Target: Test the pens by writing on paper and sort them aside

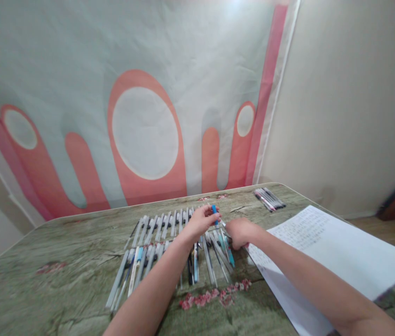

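Note:
My left hand [203,221] is closed, with thumb and fingers pinching a blue pen cap [214,212] that stands nearly upright. Just to its right, my right hand [240,232] is curled down over the right end of the near row of pens [208,261]. A pale pen tip or barrel shows by its fingers, but what they grip is mostly hidden. Under and beside that hand lies a teal pen [230,255]. Clear-barrelled pens [164,226] lie side by side in a far row, partly behind my left hand and forearm.
A small bundle of pens [269,199] lies at the back right of the wood-patterned table [74,261]. White sheets with handwriting [337,261] spread under my right forearm. A printed curtain [148,42] hangs behind the table, beside a plain wall [351,102].

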Available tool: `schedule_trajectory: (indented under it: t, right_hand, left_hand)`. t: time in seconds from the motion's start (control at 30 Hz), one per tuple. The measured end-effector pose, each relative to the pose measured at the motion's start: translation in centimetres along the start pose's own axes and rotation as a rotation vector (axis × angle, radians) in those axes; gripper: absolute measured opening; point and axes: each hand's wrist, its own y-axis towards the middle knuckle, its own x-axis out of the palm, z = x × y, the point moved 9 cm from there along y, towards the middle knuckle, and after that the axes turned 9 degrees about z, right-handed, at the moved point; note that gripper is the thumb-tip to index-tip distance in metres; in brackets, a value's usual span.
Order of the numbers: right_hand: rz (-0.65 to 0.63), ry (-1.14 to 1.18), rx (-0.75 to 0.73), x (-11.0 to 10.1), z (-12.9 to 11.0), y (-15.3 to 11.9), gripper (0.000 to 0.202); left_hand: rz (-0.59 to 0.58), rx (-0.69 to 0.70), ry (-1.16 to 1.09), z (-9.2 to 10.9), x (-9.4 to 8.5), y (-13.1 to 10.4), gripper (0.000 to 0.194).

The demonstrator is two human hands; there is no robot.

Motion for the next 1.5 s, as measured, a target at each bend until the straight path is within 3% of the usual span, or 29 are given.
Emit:
schedule_trajectory:
  t: [0.2, 0.37, 0.47, 0.6, 0.77, 0.87, 1.07, 1.27, 1.4, 1.5]
  right_hand:
    - [0.025, 0.153, 0.01, -1.1, 2.1, -0.5, 0.015]
    - [-0.05, 0.583, -0.026, -1.6, 3.4, -0.8, 0.013]
    - [0.003, 0.775, -0.027, -2.5, 4.1, -0.4, 0.009]
    - [0.241, 0.986, 0.003, -5.0, 5.7, -0.2, 0.008]
    - [0.773, 1.208, 0.012, -9.4, 7.7, -1.9, 0.025]
    - [0.905, 1.232, -0.009, -10.3, 7.4, -2.6, 0.03]
    - [0.904, 1.107, 0.023, -10.5, 6.5, -2.8, 0.03]
    - [0.848, 0.974, -0.043, -10.5, 5.0, -2.6, 0.028]
    - [0.779, 0.948, -0.137, -10.2, 4.3, -2.4, 0.03]
    - [0.716, 0.96, -0.126, -9.8, 4.8, -2.3, 0.034]
  left_hand:
    - [0.026, 0.057, -0.038, 1.1, -0.2, -0.3, 0.037]
    - [0.071, 0.089, -0.085, 1.8, -0.4, -0.4, 0.035]
    - [0.091, 0.1, -0.091, 1.9, -0.7, -0.3, 0.035]
    - [0.07, 0.114, -0.089, 1.6, -0.6, -0.1, 0.039]
    - [0.005, 0.157, -0.014, 1.3, 0.5, -0.4, 0.038]
    - [-0.015, 0.186, 0.005, 1.5, 0.9, -0.7, 0.035]
    - [-0.028, 0.184, 0.01, 1.9, 1.3, -0.8, 0.033]
    - [-0.041, 0.211, 0.02, 2.0, 1.3, -0.8, 0.035]
    - [-0.053, 0.242, 0.018, 2.0, 1.0, -0.6, 0.037]
    - [-0.029, 0.246, 0.037, 2.0, 0.4, -0.4, 0.036]
